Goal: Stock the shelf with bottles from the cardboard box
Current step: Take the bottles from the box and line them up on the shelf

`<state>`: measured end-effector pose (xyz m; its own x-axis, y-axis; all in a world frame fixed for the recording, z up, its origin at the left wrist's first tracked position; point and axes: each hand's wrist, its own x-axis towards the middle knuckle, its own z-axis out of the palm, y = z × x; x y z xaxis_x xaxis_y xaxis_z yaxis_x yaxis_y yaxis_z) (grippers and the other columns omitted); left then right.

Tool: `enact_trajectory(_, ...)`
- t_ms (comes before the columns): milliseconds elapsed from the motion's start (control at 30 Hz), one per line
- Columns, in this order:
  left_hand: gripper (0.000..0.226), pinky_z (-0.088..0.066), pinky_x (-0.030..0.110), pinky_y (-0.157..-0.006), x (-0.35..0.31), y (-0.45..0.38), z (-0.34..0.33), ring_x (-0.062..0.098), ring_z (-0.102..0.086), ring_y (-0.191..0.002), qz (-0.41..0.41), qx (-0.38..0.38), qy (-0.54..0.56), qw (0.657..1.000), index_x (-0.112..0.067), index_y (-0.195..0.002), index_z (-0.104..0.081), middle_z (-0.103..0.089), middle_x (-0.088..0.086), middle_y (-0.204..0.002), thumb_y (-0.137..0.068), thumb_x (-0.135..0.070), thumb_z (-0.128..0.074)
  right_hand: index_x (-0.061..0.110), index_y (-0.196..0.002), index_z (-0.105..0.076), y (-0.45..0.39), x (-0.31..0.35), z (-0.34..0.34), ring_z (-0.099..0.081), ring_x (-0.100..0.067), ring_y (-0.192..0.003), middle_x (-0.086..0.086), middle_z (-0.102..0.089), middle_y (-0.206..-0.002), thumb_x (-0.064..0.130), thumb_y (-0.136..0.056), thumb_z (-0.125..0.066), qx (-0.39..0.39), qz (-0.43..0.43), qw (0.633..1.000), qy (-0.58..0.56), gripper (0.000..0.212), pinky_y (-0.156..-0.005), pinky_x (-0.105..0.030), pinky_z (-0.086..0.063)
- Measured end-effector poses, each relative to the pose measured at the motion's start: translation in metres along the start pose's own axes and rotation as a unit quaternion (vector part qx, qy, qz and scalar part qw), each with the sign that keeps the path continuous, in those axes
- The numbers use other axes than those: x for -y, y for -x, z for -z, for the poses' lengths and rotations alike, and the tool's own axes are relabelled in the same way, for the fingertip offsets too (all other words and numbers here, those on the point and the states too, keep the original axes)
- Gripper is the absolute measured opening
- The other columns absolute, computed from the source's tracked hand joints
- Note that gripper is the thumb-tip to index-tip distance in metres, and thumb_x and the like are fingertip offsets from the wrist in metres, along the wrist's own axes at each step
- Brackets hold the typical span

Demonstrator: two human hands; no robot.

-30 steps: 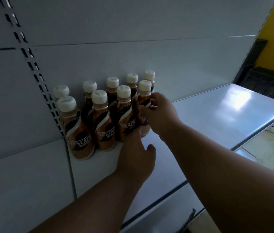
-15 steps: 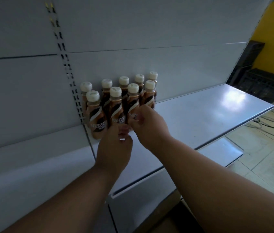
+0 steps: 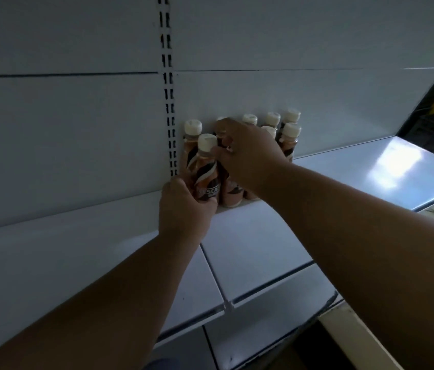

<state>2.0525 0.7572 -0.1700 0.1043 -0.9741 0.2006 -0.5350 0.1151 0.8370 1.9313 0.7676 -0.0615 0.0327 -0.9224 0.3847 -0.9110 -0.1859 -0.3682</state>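
While upright, caps up: front-left bottle (image 3: pixel 207 172) within left hand's (image 3: pixel 183 209) curled fingers, right hand (image 3: pixel 247 153) loosely cupping neighbours.

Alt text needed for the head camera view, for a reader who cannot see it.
Two bare hands straighten coffee bottles standing in two rows at the back of a white shelf. The left hand grips the front-left bottle at its base; the right hand reaches over the middle bottles.
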Motion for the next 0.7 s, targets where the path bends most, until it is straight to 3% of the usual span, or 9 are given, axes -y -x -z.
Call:
enact_trajectory(67, 0.055, -0.058, 0.041, -0.082, 0.002, -0.005, -0.001, 0.022, -0.067, -0.091, -0.009, 0.016, -0.007, 1.0, -0.015, -0.109, -0.063, -0.067, 0.004, -0.101, -0.064, -0.041, -0.082, 0.021, -0.126, -0.057, -0.004, 0.003, -0.008, -0.057, -0.015, -0.09, -0.004, -0.066, -0.113, 0.031, -0.097, -0.056, 0.011, 0.007, 1.0, 0.009, 0.031, -0.072, -0.03, -0.043)
enact_trajectory(200, 0.04, -0.053, 0.032, -0.079, 0.004, -0.012, 0.004, 0.018, -0.065, -0.093, -0.045, 0.034, -0.026, 0.998, -0.021, -0.111, -0.066, -0.068, -0.002, -0.1, -0.076, -0.035, -0.078, 0.017, -0.118, -0.054, -0.01, 0.008, -0.019, -0.063, -0.022, -0.084, -0.006, -0.066, -0.096, 0.028, -0.096, -0.058, 0.007, -0.006, 1.0, -0.013, 0.025, -0.071, -0.04, -0.056)
enact_trajectory(333, 0.028, -0.037, 0.014, -0.063, 0.007, -0.014, 0.01, 0.007, -0.057, -0.083, -0.057, 0.04, -0.031, 0.997, -0.021, -0.111, -0.066, -0.067, -0.007, -0.1, -0.085, -0.028, -0.073, 0.013, -0.115, -0.053, -0.013, 0.011, -0.023, -0.063, -0.022, -0.082, -0.006, -0.066, -0.093, 0.027, -0.095, -0.062, -0.002, -0.001, 1.0, -0.023, 0.026, -0.072, -0.041, -0.057)
enact_trajectory(467, 0.015, -0.037, 0.007, -0.06, 0.007, -0.013, 0.013, -0.004, -0.057, -0.071, -0.074, 0.061, 0.0, 0.995, -0.027, -0.098, -0.063, -0.061, -0.016, -0.086, -0.086, -0.023, -0.07, 0.015, -0.113, -0.052, -0.013, 0.007, -0.022, -0.062, -0.02, -0.079, -0.004, -0.065, -0.091, 0.031, -0.093, -0.064, -0.001, 0.0, 0.999, -0.044, 0.028, -0.068, -0.037, -0.056)
enact_trajectory(533, 0.008, -0.043, 0.011, -0.062, 0.011, -0.015, 0.016, -0.006, -0.06, -0.072, -0.061, 0.056, 0.071, 0.994, -0.025, -0.091, -0.061, -0.062, -0.012, -0.082, -0.084, -0.022, -0.063, 0.016, -0.111, -0.051, -0.013, 0.004, -0.02, -0.061, -0.02, -0.077, -0.003, -0.064, -0.09, 0.033, -0.092, -0.063, 0.007, 0.008, 0.999, -0.051, 0.028, -0.065, -0.036, -0.054)
enact_trajectory(600, 0.012, -0.044, 0.023, -0.065, 0.013, -0.024, 0.02, 0.005, -0.063, -0.08, -0.046, 0.023, 0.088, 0.995, -0.026, -0.094, -0.061, -0.065, -0.008, -0.086, -0.084, -0.029, -0.055, 0.017, -0.111, -0.05, -0.013, 0.001, -0.018, -0.061, -0.02, -0.077, -0.002, -0.063, -0.091, 0.032, -0.092, -0.063, 0.019, 0.011, 0.999, -0.046, 0.027, -0.064, -0.036, -0.054)
enact_trajectory(700, 0.02, -0.037, 0.023, -0.063, 0.006, -0.046, 0.024, 0.013, -0.059, -0.085, -0.044, 0.019, 0.0, 0.999, -0.021, -0.105, -0.065, -0.062, -0.009, -0.09, -0.093, -0.033, -0.053, 0.017, -0.113, -0.051, -0.013, -0.001, -0.017, -0.061, -0.018, -0.075, -0.002, -0.064, -0.091, 0.03, -0.093, -0.063, 0.024, 0.012, 0.999, -0.038, 0.027, -0.064, -0.036, -0.054)
